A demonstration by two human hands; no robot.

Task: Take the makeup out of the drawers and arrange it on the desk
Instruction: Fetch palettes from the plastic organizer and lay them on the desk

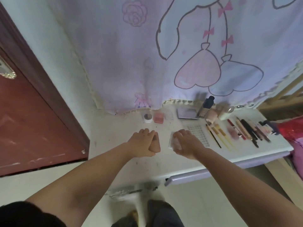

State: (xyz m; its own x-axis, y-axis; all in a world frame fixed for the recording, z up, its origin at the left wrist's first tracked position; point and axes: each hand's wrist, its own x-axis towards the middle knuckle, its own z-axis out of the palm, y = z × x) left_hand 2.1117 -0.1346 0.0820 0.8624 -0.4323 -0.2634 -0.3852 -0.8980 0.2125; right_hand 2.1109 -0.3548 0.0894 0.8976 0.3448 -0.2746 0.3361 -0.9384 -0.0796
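Resting mid-frame on the white bench (118, 133), two small, light compacts are pinched: left grip (144, 141) tan, right grip (185, 141) clear, fragile-looking.

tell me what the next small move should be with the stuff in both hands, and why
Probably set both pieces down on the bare desk in front. The left hand grips a small brownish item and the right hand holds a clear packet, both low over the desktop. The back row of compacts and the brushes and pencils are already laid out, so free space is nearest.
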